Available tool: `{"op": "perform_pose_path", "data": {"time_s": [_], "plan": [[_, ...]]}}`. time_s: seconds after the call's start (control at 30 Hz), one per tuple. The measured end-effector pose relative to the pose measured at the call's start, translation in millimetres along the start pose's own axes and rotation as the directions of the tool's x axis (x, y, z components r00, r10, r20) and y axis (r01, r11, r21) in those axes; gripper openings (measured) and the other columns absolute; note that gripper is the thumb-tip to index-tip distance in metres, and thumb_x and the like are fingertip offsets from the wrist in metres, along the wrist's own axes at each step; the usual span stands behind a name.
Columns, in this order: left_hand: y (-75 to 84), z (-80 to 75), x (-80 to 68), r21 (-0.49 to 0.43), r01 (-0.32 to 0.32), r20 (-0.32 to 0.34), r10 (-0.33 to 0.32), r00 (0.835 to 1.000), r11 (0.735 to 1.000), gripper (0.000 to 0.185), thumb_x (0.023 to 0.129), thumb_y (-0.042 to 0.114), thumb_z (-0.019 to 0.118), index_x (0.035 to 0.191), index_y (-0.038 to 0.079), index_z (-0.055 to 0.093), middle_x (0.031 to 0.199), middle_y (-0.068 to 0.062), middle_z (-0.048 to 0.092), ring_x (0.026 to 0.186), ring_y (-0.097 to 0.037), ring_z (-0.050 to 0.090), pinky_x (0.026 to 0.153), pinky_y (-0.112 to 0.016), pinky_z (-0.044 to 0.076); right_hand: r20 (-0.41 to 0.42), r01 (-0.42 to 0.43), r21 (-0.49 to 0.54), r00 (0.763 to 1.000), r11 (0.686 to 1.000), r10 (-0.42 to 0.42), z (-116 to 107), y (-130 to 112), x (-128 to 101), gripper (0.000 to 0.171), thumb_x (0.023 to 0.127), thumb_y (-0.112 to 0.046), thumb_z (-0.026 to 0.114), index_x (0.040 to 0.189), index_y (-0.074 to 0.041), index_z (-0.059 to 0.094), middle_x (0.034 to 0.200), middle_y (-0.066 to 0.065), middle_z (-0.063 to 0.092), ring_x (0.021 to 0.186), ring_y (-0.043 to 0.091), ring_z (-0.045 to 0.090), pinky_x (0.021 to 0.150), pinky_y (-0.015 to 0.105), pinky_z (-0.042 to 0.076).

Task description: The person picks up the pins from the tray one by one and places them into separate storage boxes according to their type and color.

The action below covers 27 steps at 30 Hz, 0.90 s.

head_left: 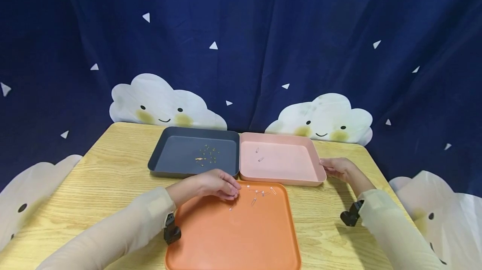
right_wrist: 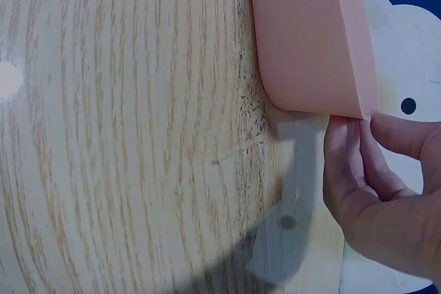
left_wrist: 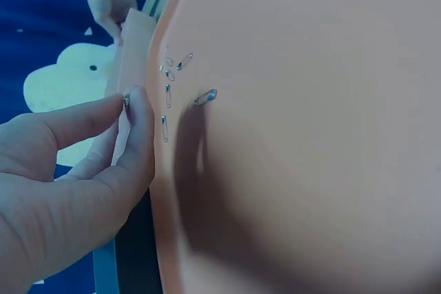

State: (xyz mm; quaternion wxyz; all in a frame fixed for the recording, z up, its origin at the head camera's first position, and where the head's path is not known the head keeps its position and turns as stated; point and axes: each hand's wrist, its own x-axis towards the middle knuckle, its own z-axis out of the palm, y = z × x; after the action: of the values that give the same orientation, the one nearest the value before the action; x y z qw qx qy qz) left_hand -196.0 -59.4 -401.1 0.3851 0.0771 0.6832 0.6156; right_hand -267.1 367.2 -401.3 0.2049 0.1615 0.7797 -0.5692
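Head view: your left hand (head_left: 214,184) rests at the far left corner of the orange tray (head_left: 233,236), fingers curled together. The left wrist view shows your thumb and forefinger (left_wrist: 141,111) pinching one small safety pin (left_wrist: 127,102) at the tray's edge. Loose safety pins (head_left: 260,194) lie scattered on the orange tray just beside that hand, to its right, near the far rim.

Your right hand (head_left: 337,167) is well apart from the left, at the right side of the pink tray (head_left: 301,178). In the right wrist view its fingers (right_wrist: 344,153) touch the tray's near right corner, lying fairly straight against the wall; the thumb sits above the rim.

Two pins (head_left: 259,155) lie in the pink tray. A cluster of gold pins (head_left: 207,155) lies in the grey tray (head_left: 165,165), beyond your left hand. All three trays sit touching one another on the wooden desk (head_left: 105,173).
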Motion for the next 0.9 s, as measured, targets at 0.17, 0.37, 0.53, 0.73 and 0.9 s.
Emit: {"op": "perform_pose_path", "data": {"time_s": [0.17,0.37,0.53,0.73,0.9], "plan": [[9.5,2.2,6.0,0.02,0.01,-0.011,-0.01,1.0,1.0,0.032,0.087,-0.01,0.058,0.118,-0.017,0.057,0.082,-0.007,0.069,0.072,-0.011,0.065,0.082,-0.028,0.062,0.013,0.007,0.0,1.0,1.0,-0.007,-0.4,-0.7,0.3,0.043,0.095,-0.011,0.058,0.131,0.011,0.049,0.075,-0.011,0.065,0.072,0.001,0.062,0.068,0.015,0.057],[24.2,5.8,16.7,0.031,-0.017,-0.021,0.017,1.0,0.999,0.034,0.085,-0.012,0.059,0.118,-0.018,0.056,0.084,-0.011,0.071,0.075,-0.015,0.067,0.092,-0.039,0.058,-0.003,0.008,-0.023,1.0,1.0,-0.008,0.1,-0.7,0.3,0.047,0.095,-0.013,0.059,0.133,0.011,0.048,0.075,-0.011,0.065,0.072,0.001,0.061,0.068,0.015,0.056],[35.9,10.0,27.6,0.087,-0.046,-0.048,0.051,0.998,0.995,0.031,0.084,-0.012,0.061,0.114,-0.017,0.059,0.085,-0.014,0.071,0.075,-0.017,0.068,0.095,-0.045,0.054,0.0,0.01,-0.029,1.0,1.0,-0.01,-0.1,-0.3,1.9,0.048,0.095,-0.014,0.059,0.133,0.011,0.048,0.075,-0.012,0.065,0.072,0.001,0.061,0.067,0.015,0.056],[51.9,14.1,46.0,0.136,-0.047,-0.095,0.06,0.994,0.99,0.03,0.081,-0.012,0.066,0.11,-0.014,0.063,0.09,-0.02,0.073,0.073,-0.015,0.068,0.093,-0.045,0.056,0.074,0.022,-0.03,0.997,0.999,-0.02,-5.9,-2.1,1.3,0.033,0.096,-0.012,0.057,0.123,0.006,0.058,0.077,-0.012,0.066,0.074,0.0,0.061,0.069,0.014,0.056],[68.8,12.7,61.2,0.227,-0.042,-0.158,0.079,0.984,0.973,0.026,0.082,-0.008,0.067,0.108,-0.01,0.067,0.081,-0.011,0.073,0.069,-0.012,0.067,0.088,-0.039,0.058,0.131,0.025,-0.018,0.991,1.0,-0.022,-9.6,-3.7,1.6,0.024,0.097,-0.011,0.055,0.116,0.001,0.063,0.079,-0.011,0.068,0.076,0.0,0.062,0.071,0.015,0.057]]}}
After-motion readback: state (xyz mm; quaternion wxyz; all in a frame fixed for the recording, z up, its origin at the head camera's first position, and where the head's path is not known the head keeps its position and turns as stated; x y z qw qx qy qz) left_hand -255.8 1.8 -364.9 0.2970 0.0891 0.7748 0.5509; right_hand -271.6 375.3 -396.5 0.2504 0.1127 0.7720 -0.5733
